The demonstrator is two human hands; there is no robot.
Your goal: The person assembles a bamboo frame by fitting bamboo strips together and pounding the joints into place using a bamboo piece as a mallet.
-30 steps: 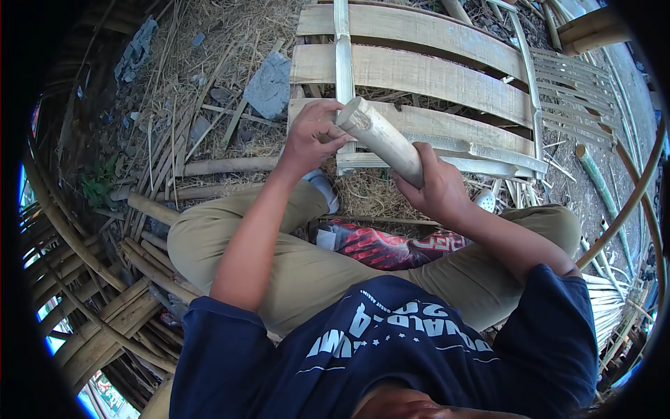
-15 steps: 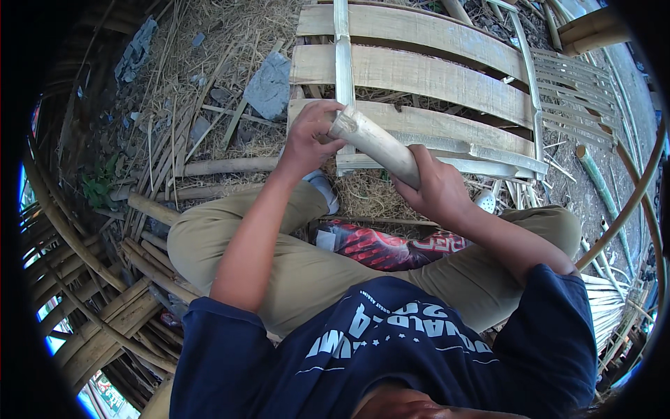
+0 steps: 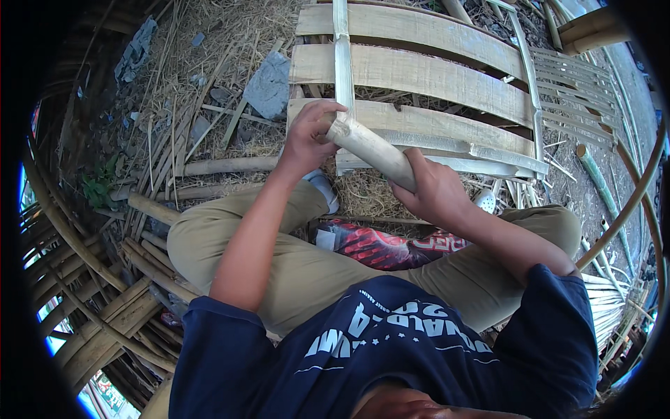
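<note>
While both hands grip it, the bamboo pole (image 3: pixel 370 148) sits angled over the slat panel (image 3: pixel 419 73)

left hand (image 3: pixel 307 143) is wrapped round the pole's cut end, right hand (image 3: pixel 433 195) closed on it lower down near the knees, so it's held up off the straw-covered ground (image 3: pixel 209 84). Looks like the person's lining the piece up against the flat slats; next move probably needs a steady two-handed hold and the cut end kept square to the panel

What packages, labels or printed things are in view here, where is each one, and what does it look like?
Printed bag: on the ground between the person's legs, below the bamboo piece held in the left hand and right hand; flat, crumpled, red and black with a white patch.
Shirt print: white lettering on the dark blue shirt.
</note>
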